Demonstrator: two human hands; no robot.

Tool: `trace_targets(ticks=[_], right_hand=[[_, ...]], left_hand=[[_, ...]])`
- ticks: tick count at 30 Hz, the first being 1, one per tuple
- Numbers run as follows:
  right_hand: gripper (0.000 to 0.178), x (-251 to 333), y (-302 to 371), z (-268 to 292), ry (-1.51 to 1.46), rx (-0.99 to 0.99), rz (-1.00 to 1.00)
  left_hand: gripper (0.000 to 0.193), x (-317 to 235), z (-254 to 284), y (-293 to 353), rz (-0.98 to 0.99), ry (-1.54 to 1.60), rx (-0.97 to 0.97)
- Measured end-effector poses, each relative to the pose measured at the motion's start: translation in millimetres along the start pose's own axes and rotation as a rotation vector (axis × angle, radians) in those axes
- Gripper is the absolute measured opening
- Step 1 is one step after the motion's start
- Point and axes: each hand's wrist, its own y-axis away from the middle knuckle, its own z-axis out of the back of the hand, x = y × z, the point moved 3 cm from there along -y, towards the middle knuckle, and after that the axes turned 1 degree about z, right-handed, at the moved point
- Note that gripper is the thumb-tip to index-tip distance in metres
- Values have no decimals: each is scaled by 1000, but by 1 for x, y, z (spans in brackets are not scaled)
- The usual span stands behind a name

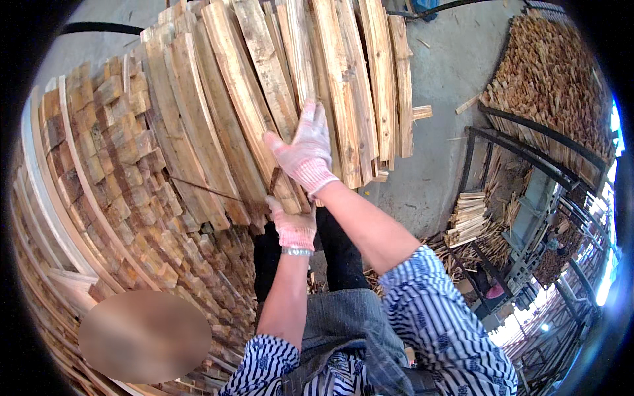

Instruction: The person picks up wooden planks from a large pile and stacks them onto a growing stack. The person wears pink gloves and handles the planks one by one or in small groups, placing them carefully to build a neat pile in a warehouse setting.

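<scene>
Two gloved hands work at the near end of a slanting row of long pale wooden slats (277, 86), which lean side by side across the upper middle of the head view. The right hand (305, 153), in a white knitted glove with pink speckles, lies flat against the slats with its fingers (316, 119) stretched out and apart, the thumb spread to the left; it presses on the wood and is not wrapped around anything. Just below it, the left hand (294, 228), in a matching glove with a metal wristband (296, 251) at the wrist, is closed around the lower end of one narrow light-brown slat (285, 191), whose tip shows between the two hands. Both forearms rise from the lower edge, out of blue-and-white striped sleeves (436, 317).

Left of the hands stands a tall curved stack of short brown wooden blocks (125, 165), its end faces toward the camera. A grey concrete floor (449, 86) shows to the right, with a smaller bundle of cut slats (467, 214) lying on it. Farther right, a heap of short wood pieces (548, 72) sits behind dark metal rails (522, 148).
</scene>
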Motion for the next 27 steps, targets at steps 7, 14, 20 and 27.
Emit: trace_targets(ticks=[7,14,20,27], right_hand=[[116,-17,-16,14,-180,51,-156],[112,-26,-39,35,-308,199,-146],[111,-15,-23,34,-174,218,-130],[108,-24,-32,57,-244,281,-120]], left_hand=[[68,-3,-15,-17,91,-73,79],[60,16,-38,15,7,-14,145],[68,13,-27,-12,68,-87,50],[65,34,-34,33,-83,-410,85]])
